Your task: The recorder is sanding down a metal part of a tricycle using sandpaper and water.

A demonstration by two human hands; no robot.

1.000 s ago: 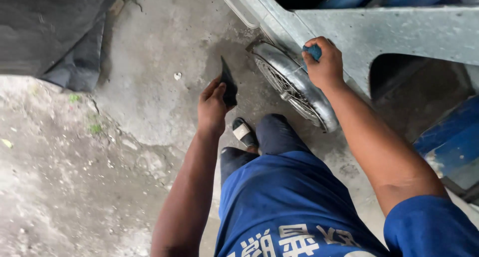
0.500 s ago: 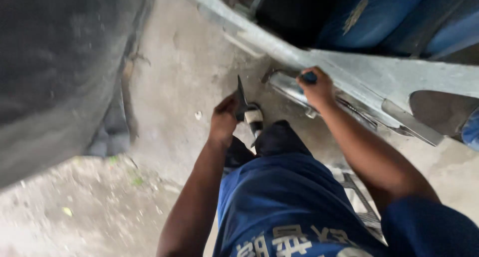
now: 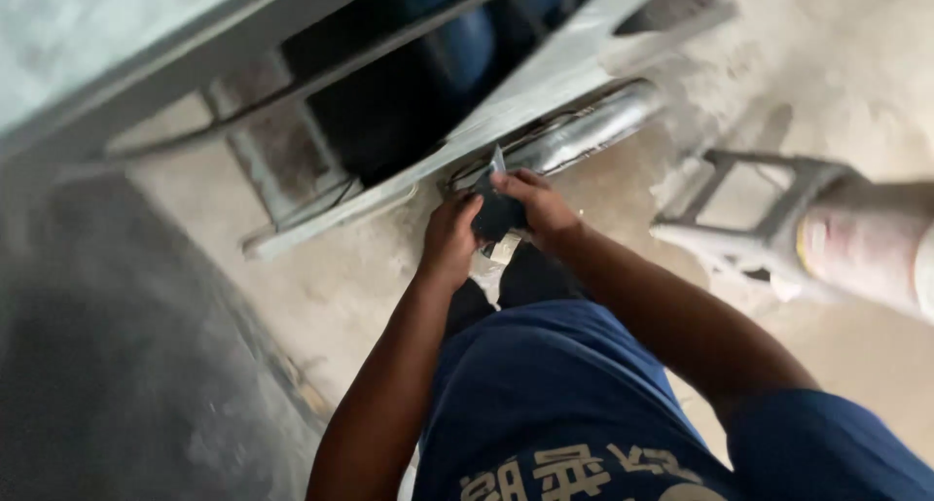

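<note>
Gripping a small dark sheet [image 3: 498, 214] between them, both hands meet near the centre of the view, just above the person's own knees. The left hand [image 3: 449, 238] comes up from about seven o'clock along a bare forearm, its fingers curled closed on the sheet's left edge; the right hand [image 3: 538, 207] reaches in from about four o'clock, fingers and thumb pinched on the sheet's right and upper part. A pale corner of the sheet pokes up at twelve o'clock from the hands, touching or lying just before the metal behind it; the motion blur keeps me from telling which. That metal is a grey painted frame [image 3: 409, 175], a long beam running from about nine o'clock of the hands up toward two o'clock, with dark openings and blue shapes behind it. Just beside the hands at one o'clock lies a shiny rounded metal part [image 3: 584, 131], set against the lower edge of the frame. Below the hands, at six o'clock, are the person's blue trousers [image 3: 545, 384] and a shoe tip on the concrete floor [image 3: 321, 287]. Well apart at three o'clock stands a pale plastic stool [image 3: 749, 209], and beyond it a blurred whitish cylinder [image 3: 871, 238] at the picture's right edge.
</note>
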